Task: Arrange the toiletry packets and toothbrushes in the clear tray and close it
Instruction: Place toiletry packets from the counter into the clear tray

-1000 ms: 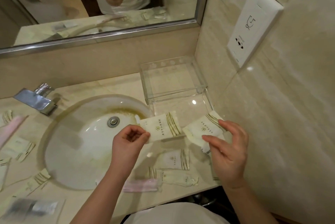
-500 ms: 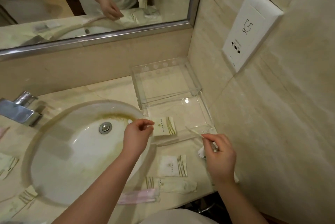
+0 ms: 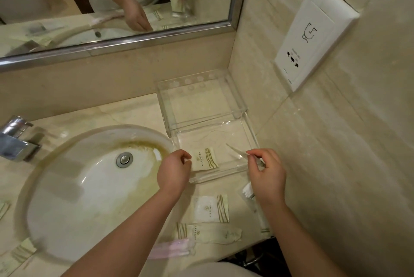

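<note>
Two packets (image 3: 205, 160) pinched: left hand's (image 3: 173, 172) flat, right hand's (image 3: 267, 178) edge-on (print unreadable).

Left hand (image 3: 173, 173) pinches the edge of a striped packet (image 3: 205, 160), low in the near-left corner of the clear tray (image 3: 215, 177). Right hand (image 3: 267, 177) pinches a second packet (image 3: 236, 152), seen edge-on over the tray's near-right corner. On the worktop (image 3: 134, 110) nearer the person: a square packet (image 3: 211, 208), a long packet (image 3: 208, 235), and a pink toothbrush (image 3: 173, 250) beside the sink (image 3: 89, 198).
</note>
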Available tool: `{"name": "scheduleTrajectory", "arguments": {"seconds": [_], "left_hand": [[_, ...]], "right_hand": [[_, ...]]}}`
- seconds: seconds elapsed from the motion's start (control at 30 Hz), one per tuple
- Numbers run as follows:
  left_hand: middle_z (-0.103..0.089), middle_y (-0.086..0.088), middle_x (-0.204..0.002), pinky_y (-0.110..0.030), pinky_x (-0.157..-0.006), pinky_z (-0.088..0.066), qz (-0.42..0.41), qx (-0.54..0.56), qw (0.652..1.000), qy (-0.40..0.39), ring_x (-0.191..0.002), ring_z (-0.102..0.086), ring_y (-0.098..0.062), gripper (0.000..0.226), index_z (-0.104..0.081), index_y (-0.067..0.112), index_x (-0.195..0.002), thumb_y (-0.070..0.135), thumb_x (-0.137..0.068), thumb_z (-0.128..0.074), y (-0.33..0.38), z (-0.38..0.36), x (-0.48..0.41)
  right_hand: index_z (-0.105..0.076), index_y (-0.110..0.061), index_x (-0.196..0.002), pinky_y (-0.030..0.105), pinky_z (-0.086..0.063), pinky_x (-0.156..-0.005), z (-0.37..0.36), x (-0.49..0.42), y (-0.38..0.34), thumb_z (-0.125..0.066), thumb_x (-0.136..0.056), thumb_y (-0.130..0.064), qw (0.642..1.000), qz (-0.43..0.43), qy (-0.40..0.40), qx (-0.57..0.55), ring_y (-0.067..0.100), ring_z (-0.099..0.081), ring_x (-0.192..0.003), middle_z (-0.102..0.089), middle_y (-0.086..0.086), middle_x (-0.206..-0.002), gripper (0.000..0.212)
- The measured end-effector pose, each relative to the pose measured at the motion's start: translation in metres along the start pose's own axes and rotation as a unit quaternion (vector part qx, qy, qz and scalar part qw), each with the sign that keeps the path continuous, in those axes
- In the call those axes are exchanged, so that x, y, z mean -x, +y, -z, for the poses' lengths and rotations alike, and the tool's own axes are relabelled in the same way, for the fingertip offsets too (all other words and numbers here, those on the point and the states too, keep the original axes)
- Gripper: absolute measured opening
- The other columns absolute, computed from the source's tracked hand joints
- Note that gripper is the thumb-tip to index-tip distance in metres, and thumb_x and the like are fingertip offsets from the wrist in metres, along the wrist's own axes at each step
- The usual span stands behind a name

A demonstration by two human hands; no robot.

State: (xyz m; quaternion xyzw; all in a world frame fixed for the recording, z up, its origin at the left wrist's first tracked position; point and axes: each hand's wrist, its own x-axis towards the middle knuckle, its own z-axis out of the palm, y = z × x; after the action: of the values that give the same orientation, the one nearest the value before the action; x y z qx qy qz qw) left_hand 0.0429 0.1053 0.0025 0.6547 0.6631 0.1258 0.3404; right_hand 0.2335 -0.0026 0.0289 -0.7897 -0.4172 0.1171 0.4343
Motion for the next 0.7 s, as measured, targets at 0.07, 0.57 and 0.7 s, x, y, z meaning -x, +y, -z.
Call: {"name": "scheduleTrajectory", "arguments": {"seconds": [0.07, 0.57, 0.7], "left_hand": [[-0.059, 0.013, -0.073, -0.023, -0.051, -0.04, 0.002, -0.009, 1.0, 0.003, -0.066, -0.057, -0.008, 0.017, -0.07, 0.023, -0.096, 0.015, -0.086, -0.061, -0.001, 0.0, 0.0], [-0.056, -0.006, -0.131, -0.039, -0.094, -0.043, -0.256, -0.259, 0.931, -0.007, -0.119, -0.05, -0.028, 0.037, -0.062, 0.016, -0.12, 0.016, -0.085, -0.052, -0.001, -0.029, 0.021], [-0.024, -0.006, -0.16, -0.048, -0.117, -0.022, -0.24, -0.28, 0.921, -0.126, -0.148, -0.016, -0.032, 0.058, -0.034, 0.019, -0.147, 0.048, -0.098, -0.033, 0.0, -0.036, 0.024]], "right_hand": [[-0.073, -0.02, -0.088, 0.03, -0.051, -0.078, -0.004, -0.004, 0.0, -0.068, -0.085, -0.005, 0.999, 0.022, -0.006, 0.025, 0.01, -0.06, -0.088, -0.062, -0.015, -0.087, 0.017], [-0.078, -0.031, -0.087, 0.023, -0.024, -0.085, -0.038, -0.026, 0.037, -0.076, -0.079, -0.019, 0.954, 0.14, -0.106, 0.244, 0.012, -0.052, -0.097, -0.069, -0.013, -0.092, 0.015], [-0.078, -0.032, -0.095, 0.034, -0.036, -0.09, -0.042, -0.027, 0.044, -0.069, -0.081, -0.026, 0.945, 0.115, -0.153, 0.264, 0.017, -0.055, -0.104, -0.071, -0.008, -0.106, 0.017]]}}
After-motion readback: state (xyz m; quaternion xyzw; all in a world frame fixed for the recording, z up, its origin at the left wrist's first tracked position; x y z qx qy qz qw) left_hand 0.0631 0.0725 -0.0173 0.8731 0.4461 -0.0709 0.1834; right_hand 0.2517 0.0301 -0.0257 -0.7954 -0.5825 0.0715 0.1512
